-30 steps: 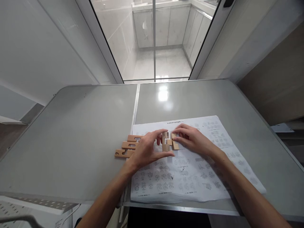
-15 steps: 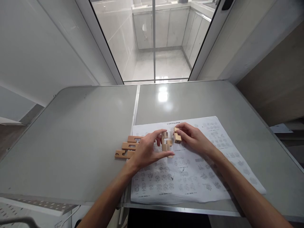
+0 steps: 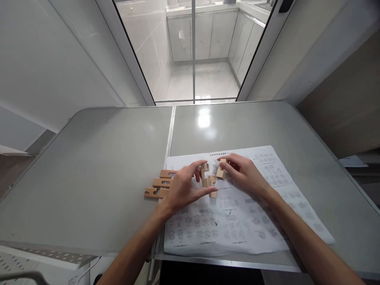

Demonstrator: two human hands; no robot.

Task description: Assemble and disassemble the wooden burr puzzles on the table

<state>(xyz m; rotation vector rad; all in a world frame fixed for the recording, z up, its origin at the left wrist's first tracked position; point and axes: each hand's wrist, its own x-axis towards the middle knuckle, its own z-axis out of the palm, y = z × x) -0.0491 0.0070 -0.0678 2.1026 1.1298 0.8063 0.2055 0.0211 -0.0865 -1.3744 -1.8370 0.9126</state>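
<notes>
My left hand [image 3: 187, 183] is closed on a notched wooden puzzle piece [image 3: 205, 182], pinched upright between thumb and fingers, with dark marks on its top end. My right hand [image 3: 241, 171] grips a second, lighter notched wooden block [image 3: 221, 172] by its upper part, a small gap to the right of the first. Under my left thumb another pale wooden piece [image 3: 213, 194] shows, partly hidden, and I cannot tell whether it touches the held one. Beside my left wrist lie several slotted wooden pieces [image 3: 152, 192], partly covered by the hand.
A large printed sheet with diagrams [image 3: 237, 233] lies beneath both hands on the grey folding table [image 3: 89, 170]. The table's seam [image 3: 170, 134] runs left of the sheet. A glass sliding door [image 3: 193, 51] stands behind the far edge.
The block in my right hand has turned slightly and shows a different face. My left hand and its puzzle piece have barely moved, tilting a little.
</notes>
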